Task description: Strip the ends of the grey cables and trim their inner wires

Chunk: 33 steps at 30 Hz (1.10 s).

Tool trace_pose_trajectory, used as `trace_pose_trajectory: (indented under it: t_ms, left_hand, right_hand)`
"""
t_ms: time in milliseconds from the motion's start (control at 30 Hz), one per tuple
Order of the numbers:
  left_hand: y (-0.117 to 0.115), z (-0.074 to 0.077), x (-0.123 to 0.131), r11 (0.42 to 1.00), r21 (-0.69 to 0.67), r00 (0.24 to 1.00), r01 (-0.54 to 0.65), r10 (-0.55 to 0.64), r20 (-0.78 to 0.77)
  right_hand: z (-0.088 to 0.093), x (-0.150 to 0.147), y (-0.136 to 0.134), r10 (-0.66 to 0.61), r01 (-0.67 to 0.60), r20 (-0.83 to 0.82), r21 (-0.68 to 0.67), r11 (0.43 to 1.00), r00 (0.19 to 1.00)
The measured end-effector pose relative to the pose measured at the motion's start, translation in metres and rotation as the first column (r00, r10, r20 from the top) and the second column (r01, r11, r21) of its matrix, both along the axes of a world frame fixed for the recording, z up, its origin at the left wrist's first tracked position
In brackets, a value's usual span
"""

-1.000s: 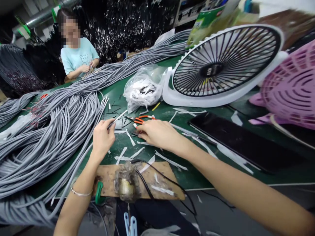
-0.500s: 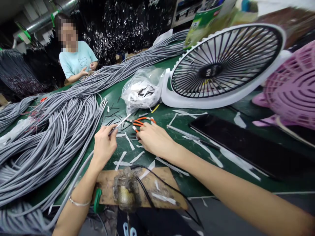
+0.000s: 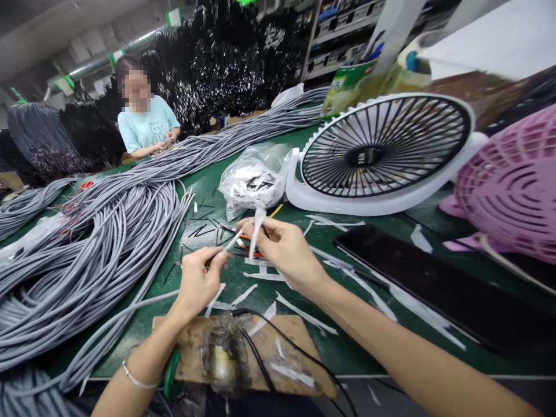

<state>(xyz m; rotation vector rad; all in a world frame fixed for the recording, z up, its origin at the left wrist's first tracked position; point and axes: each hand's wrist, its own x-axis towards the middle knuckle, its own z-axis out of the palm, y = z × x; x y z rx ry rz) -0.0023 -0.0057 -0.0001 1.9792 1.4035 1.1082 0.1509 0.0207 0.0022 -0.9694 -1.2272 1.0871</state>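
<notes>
My left hand (image 3: 200, 281) is closed around a grey cable (image 3: 163, 297) near its white end (image 3: 234, 238), which points up and to the right. My right hand (image 3: 282, 249) is pinched at the tip of that white end, and a strip of white tape (image 3: 257, 231) hangs from its fingers. Orange-handled pliers lie on the green table behind the right hand, mostly hidden by it. Short black pieces (image 3: 202, 230) and white strips (image 3: 306, 313) are scattered about the hands.
Grey cable bundles (image 3: 113, 249) cover the left side. A plastic bag (image 3: 252, 179), a white fan (image 3: 373, 156), a black phone-like slab (image 3: 425, 278) and a pink fan (image 3: 512, 185) stand behind and right. A wooden board (image 3: 304, 359) bears a device (image 3: 223, 359). A person (image 3: 150, 124) sits across.
The right hand has left the pliers and come up to the cable's white end, with a white strip now at its fingers. The left hand has shifted right, and the view has tilted up.
</notes>
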Motion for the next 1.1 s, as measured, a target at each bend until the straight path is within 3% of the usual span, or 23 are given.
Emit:
trace_pose_trajectory:
  t_ms: [233,433,533,600,667,767,900,1100]
  left_hand:
    - [-0.008,0.001,0.007,0.989,0.144,0.994,0.013,0.002,-0.105]
    - [-0.009,-0.001,0.008,0.973,0.232,0.988,0.002,0.034,-0.151]
    - [-0.010,0.001,0.007,0.962,0.273,0.986,-0.031,0.074,-0.152]
    - [-0.011,0.004,0.005,0.952,0.295,0.982,-0.080,0.125,-0.139]
    - [-0.011,0.006,0.003,0.942,0.308,0.975,-0.133,0.180,-0.128]
    - [-0.011,0.008,0.002,0.938,0.304,0.969,-0.166,0.212,-0.127]
    - [-0.013,0.007,0.003,0.941,0.299,0.972,-0.158,0.201,-0.118]
    - [-0.014,0.006,0.004,0.932,0.332,0.973,-0.143,0.195,-0.127]
  right_hand:
    - [-0.002,-0.008,-0.006,0.021,-0.034,-0.144,-0.092,0.995,0.989]
    - [-0.006,-0.012,-0.009,0.059,-0.065,-0.089,-0.063,0.996,0.994]
    - [-0.006,-0.010,-0.012,0.007,-0.008,0.062,0.022,1.000,0.998]
    - [-0.005,-0.009,-0.016,-0.138,0.109,0.196,0.150,0.983,0.971]
    - [-0.005,-0.008,-0.021,-0.334,0.217,0.317,0.351,0.911,0.888]
    - [-0.007,-0.009,-0.026,-0.500,0.167,0.448,0.598,0.784,0.741]
    - [-0.014,-0.012,-0.028,-0.491,0.041,0.564,0.629,0.777,0.664]
    - [-0.015,-0.012,-0.027,-0.472,0.036,0.605,0.590,0.806,0.642]
